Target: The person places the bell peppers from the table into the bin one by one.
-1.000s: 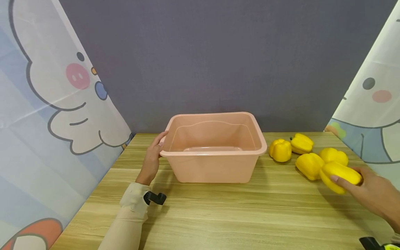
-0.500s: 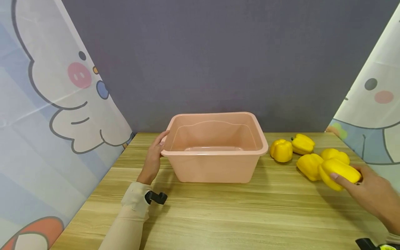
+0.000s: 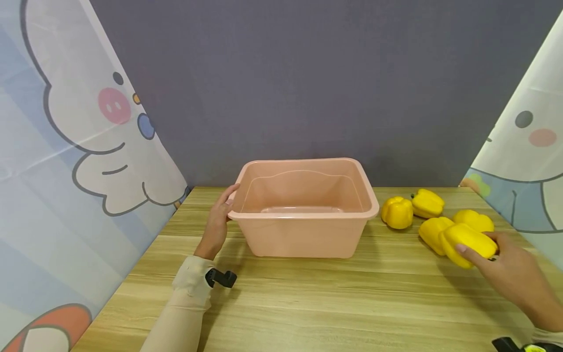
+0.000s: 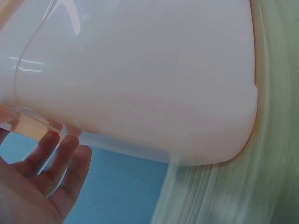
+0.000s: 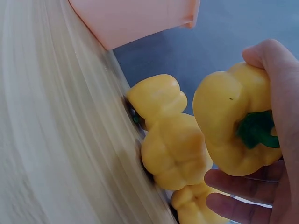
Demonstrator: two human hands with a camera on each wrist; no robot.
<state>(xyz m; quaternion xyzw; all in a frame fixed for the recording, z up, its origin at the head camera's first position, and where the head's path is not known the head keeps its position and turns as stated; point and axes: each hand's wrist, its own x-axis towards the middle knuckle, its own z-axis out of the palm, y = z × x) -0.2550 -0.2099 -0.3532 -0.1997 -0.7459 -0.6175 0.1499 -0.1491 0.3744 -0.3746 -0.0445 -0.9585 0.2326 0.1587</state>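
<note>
A pink plastic tub (image 3: pixel 303 237) stands upright on the wooden table, and its inside looks bare. My left hand (image 3: pixel 216 222) grips the tub's left rim; in the left wrist view the fingers of that hand (image 4: pixel 46 177) curl at the tub's edge (image 4: pixel 163 93). My right hand (image 3: pixel 512 274) holds a yellow bell pepper (image 3: pixel 468 243) between thumb and fingers, raised off the table. The right wrist view shows the held pepper (image 5: pixel 229 116) with its green stem towards the palm of my hand (image 5: pixel 285 116).
Right of the tub lie more yellow peppers: one near its side (image 3: pixel 397 212), one behind it (image 3: pixel 427 203), and two beside the held one (image 3: pixel 434 233) (image 3: pixel 474 220). A dark grey panel (image 3: pixel 308 83) rises behind the table (image 3: pixel 316 303), with printed cloths (image 3: pixel 88 171) at both sides.
My right hand has moved slightly left with the pepper, which now overlaps more of the pepper beside it in view. The left hand keeps its grip on the rim.
</note>
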